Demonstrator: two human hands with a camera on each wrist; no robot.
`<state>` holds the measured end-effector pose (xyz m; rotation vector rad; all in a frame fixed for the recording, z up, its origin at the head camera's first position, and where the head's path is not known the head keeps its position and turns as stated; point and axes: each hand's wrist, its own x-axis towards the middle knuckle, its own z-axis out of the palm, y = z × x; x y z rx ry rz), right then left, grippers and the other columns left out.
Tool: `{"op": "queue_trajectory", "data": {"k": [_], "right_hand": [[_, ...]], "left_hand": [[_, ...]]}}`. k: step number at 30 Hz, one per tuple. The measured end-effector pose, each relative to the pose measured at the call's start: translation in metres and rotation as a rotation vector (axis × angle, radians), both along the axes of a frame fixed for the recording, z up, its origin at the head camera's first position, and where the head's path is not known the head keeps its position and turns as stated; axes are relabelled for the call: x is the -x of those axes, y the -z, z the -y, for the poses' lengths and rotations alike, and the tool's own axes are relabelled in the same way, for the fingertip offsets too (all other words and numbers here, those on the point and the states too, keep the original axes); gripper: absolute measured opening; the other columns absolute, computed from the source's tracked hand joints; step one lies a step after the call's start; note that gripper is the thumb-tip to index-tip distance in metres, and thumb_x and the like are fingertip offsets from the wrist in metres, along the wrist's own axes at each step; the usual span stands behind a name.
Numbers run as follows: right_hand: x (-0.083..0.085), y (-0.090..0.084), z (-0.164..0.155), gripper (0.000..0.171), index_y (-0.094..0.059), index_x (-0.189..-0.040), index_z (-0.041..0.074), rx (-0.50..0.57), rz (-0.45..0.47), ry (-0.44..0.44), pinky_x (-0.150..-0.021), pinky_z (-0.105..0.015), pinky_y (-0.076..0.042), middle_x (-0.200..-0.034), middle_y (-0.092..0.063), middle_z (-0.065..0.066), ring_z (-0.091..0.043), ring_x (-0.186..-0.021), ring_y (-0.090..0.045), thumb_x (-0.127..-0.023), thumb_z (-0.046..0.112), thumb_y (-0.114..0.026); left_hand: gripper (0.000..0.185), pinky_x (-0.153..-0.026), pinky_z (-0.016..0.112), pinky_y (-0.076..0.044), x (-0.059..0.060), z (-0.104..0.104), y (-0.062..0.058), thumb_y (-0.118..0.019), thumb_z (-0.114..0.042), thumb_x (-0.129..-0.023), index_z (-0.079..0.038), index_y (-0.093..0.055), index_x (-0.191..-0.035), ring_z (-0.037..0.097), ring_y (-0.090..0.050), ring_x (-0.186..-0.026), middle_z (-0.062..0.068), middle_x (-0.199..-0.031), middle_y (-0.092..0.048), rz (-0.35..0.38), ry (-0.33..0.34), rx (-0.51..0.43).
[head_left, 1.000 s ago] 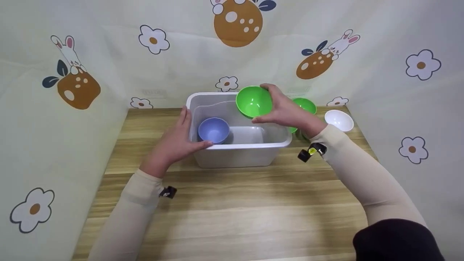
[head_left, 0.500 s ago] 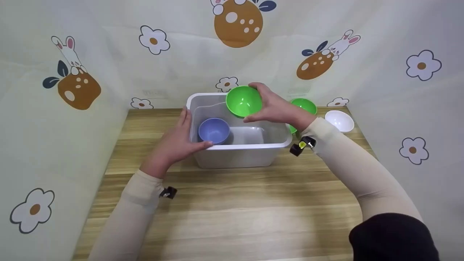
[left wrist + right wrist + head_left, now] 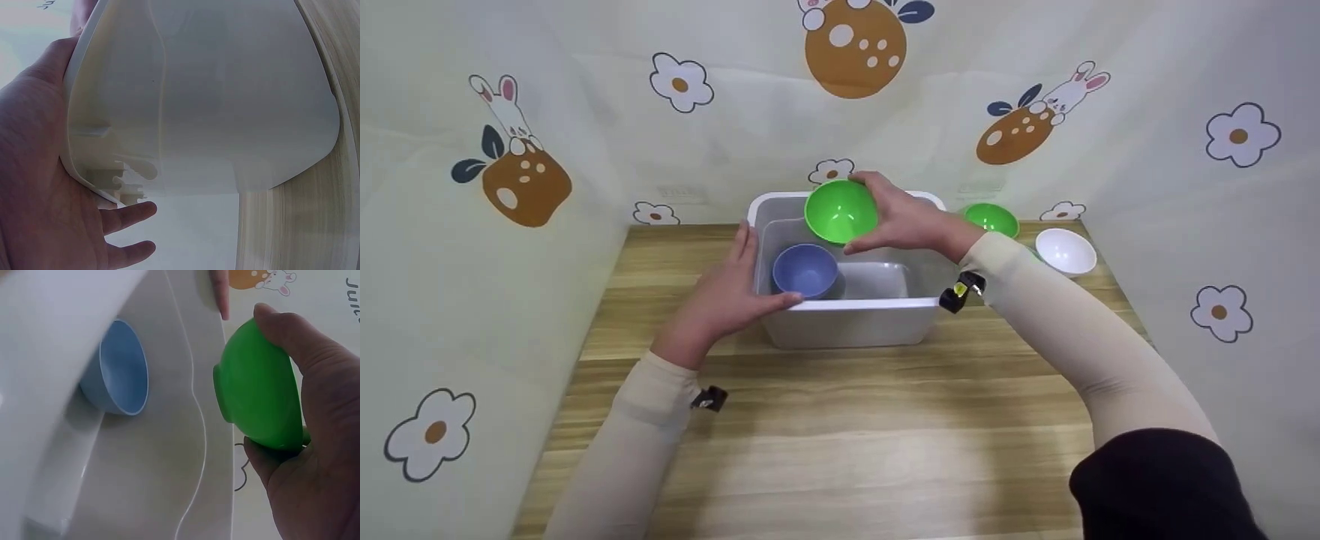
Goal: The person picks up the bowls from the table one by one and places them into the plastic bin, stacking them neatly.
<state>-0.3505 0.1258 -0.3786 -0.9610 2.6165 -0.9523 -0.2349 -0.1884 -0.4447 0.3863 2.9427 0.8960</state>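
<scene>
Right hand [image 3: 904, 221]: fingers and thumb curled round a green bowl [image 3: 841, 211], held tilted on its side above the far part of the bin [image 3: 855, 324], its opening facing the person. In the right wrist view the thumb lies over the bowl's [image 3: 259, 402] top and the fingers [image 3: 275, 469] wrap beneath its base.

Left hand [image 3: 724, 296]: fingers straight, palm flat against the bin's left wall, thumb along the near rim. The left wrist view shows the palm [image 3: 34, 185] pressed to the bin's [image 3: 214, 101] outer corner.

Bin: white plastic, open-topped, standing toward the far edge of the wooden table [image 3: 840, 442]. Inside, at the left, a blue bowl [image 3: 805, 270] rests tilted against the wall, just below and to the left of the green bowl; nothing lies between the two.

Around: a second green bowl [image 3: 992, 219] on the table just right of the bin, partly hidden by the right forearm; a white bowl [image 3: 1065, 251] farther right, near the table's edge. A printed curtain [image 3: 585, 112] with rabbits and flowers closes in the back and sides.

Change: the held green bowl has moved leftward over the bin, from above its right side to over its middle, nearer the blue bowl. The left hand, blue bowl and bin are unmoved.
</scene>
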Motion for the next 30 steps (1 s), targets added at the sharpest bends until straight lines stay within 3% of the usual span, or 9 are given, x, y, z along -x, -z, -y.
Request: {"op": "queue_trajectory", "data": {"k": [14,30], "right_hand": [[0.017,0.004,0.021,0.123,-0.030,-0.169,0.003,0.028,-0.045,-0.121,-0.120,-0.038,-0.044,-0.161,-0.046,-0.014,-0.026,-0.142,-0.052,-0.077,0.041,-0.102],[0.031,0.016,0.040,0.119,-0.026,-0.168,0.000,-0.081,-0.007,-0.208,-0.122,-0.038,-0.043,-0.157,-0.043,-0.017,-0.028,-0.139,-0.053,-0.080,0.036,-0.098]], "left_hand": [[0.146,-0.123,0.072,-0.034,-0.001,-0.002,-0.002,-0.068,-0.094,-0.082,-0.002,-0.004,-0.177,0.051,-0.023,-0.164,0.014,-0.185,0.009,-0.005,0.002,-0.014],[0.147,-0.122,0.073,-0.036,-0.002,0.000,0.000,-0.065,-0.097,-0.081,-0.003,-0.003,-0.177,0.053,-0.023,-0.163,0.012,-0.185,0.012,0.004,0.002,0.005]]}}
